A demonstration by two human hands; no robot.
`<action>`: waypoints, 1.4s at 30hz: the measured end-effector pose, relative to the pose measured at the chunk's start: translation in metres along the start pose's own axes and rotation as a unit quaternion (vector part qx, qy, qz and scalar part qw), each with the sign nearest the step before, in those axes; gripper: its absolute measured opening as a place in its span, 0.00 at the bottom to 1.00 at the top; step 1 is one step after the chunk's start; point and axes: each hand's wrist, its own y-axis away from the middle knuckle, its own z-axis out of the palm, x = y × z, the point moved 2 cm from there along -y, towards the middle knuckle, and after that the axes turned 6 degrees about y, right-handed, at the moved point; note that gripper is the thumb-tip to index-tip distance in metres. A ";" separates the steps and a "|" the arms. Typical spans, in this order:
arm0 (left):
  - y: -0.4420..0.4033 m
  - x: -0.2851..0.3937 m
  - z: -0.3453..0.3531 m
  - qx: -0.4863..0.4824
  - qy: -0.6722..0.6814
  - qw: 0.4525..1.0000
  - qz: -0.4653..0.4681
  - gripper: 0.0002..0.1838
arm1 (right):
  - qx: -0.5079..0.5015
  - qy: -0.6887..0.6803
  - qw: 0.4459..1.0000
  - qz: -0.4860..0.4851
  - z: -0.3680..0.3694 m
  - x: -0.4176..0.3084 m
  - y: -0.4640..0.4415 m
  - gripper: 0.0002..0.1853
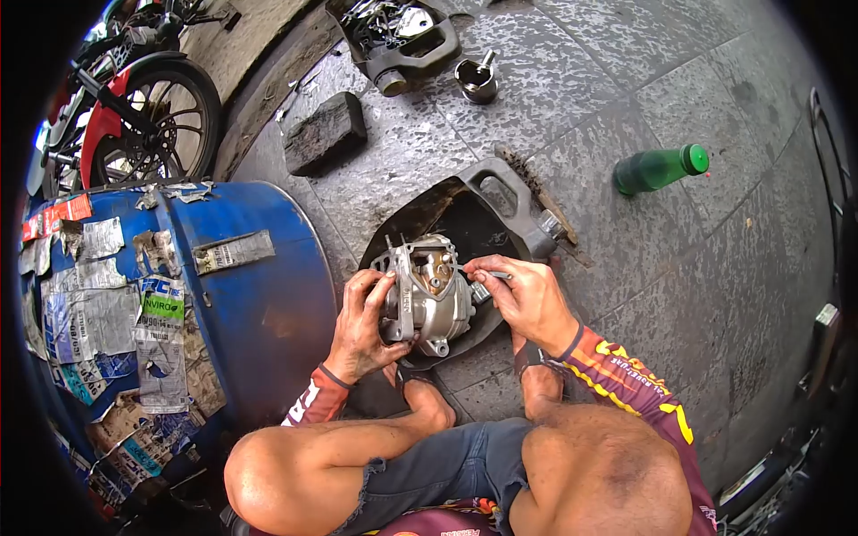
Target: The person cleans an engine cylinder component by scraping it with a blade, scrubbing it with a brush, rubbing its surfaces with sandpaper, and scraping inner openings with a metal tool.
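A grey metal engine part [432,290] with an opening on its upper side is held over a cut-open black plastic container [429,210]. My left hand [365,326] grips the left side of the part, fingers wrapped round its edge. On the right, my right hand [527,299] pinches a thin metal tool [500,275], whose tip reaches the part's opening. The container's handle and spout point to the upper right.
A blue drum [259,295] with torn labels stands at the left, a motorcycle [152,125] behind it. Farther off are a dark block [326,134], a metal cup [475,82] and another container [433,58] with parts. A green bottle [657,170] lies at the right.
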 end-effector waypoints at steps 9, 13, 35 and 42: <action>-0.004 0.003 0.001 0.000 -0.002 1.000 0.016 0.57 | -0.015 0.060 0.997 -0.037 -0.002 -0.008 -0.006 0.06; -0.001 0.001 0.000 0.001 0.003 1.000 0.005 0.58 | -0.035 0.070 0.996 -0.033 -0.009 -0.016 -0.005 0.06; 0.000 -0.005 0.001 0.000 0.016 1.000 0.007 0.59 | -0.078 0.037 0.995 -0.056 -0.012 -0.002 -0.020 0.07; 0.000 -0.006 0.001 -0.008 -0.009 1.000 0.010 0.53 | -0.079 0.095 0.991 -0.055 -0.010 0.000 -0.024 0.08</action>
